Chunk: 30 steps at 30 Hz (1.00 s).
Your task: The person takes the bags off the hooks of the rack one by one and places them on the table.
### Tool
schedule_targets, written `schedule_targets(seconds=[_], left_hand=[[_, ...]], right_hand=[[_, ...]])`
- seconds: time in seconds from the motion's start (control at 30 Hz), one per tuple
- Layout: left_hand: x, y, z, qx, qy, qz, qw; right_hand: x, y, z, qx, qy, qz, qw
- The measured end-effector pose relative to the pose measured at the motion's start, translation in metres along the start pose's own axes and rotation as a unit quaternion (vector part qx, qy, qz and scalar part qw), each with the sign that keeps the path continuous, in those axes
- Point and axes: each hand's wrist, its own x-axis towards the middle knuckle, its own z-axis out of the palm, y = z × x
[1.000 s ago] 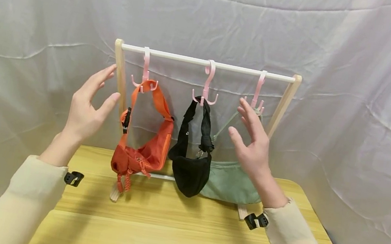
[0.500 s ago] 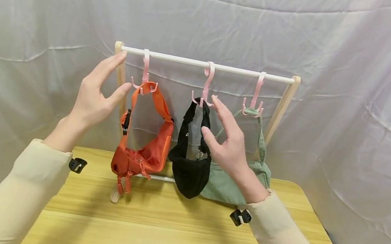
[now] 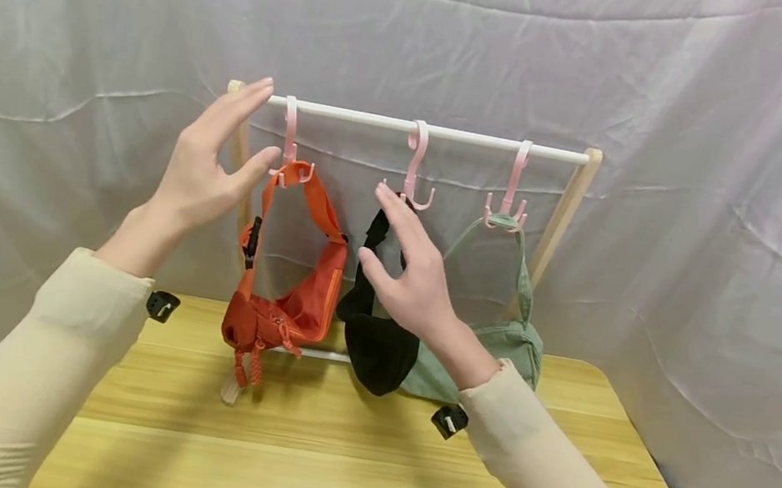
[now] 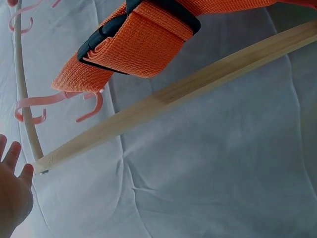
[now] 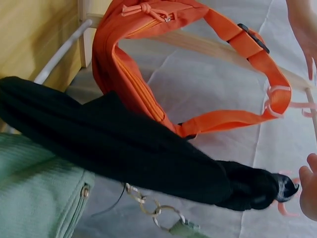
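Note:
My left hand (image 3: pixel 202 161) is raised beside the left pink hook (image 3: pixel 290 132), fingers extended and thumb apart, holding nothing. From that hook hangs an orange-red bag (image 3: pixel 316 288) by its orange strap. My right hand (image 3: pixel 409 272) is in front of the black bag (image 3: pixel 378 356), which hangs from the middle pink hook (image 3: pixel 416 155); its fingers are extended and grip nothing. That hand hides part of the black strap. A green bag (image 3: pixel 515 351) hangs from the right pink hook (image 3: pixel 514 178), partly covered by my right forearm.
The hooks sit on the white bar (image 3: pixel 364 117) of a small rack with wooden posts (image 3: pixel 564 211). It stands on a wooden table (image 3: pixel 297 466). Grey-white cloth (image 3: pixel 422 38) hangs behind and at both sides.
My right hand has moved left, from in front of the green bag to in front of the black one. My left hand has risen slightly and shifted right. The bags hang as before.

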Motion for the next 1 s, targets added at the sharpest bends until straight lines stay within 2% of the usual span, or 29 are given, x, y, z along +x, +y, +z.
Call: schedule_targets(seconds=[0.23, 0.43, 0.6, 0.83, 1.0], left_hand=[[0.003, -0.002, -0.003, 0.062, -0.035, -0.008, 0.9974], [0.013, -0.003, -0.002, 0.127, -0.063, -0.013, 0.9898], [0.022, -0.006, 0.000, 0.156, -0.100, -0.026, 0.9824], [0.029, -0.013, 0.004, 0.158, -0.117, -0.021, 0.9803], [0.030, -0.021, 0.008, 0.117, -0.092, -0.001, 0.9888]], right_hand=[[0.001, -0.003, 0.017, -0.012, -0.026, 0.049, 0.998], [0.003, -0.002, 0.027, -0.010, -0.039, 0.095, 0.995], [0.009, 0.005, 0.032, 0.005, -0.049, 0.155, 0.987], [0.014, 0.017, 0.040, 0.012, -0.049, 0.237, 0.970], [0.020, 0.025, 0.049, 0.008, -0.045, 0.254, 0.966]])
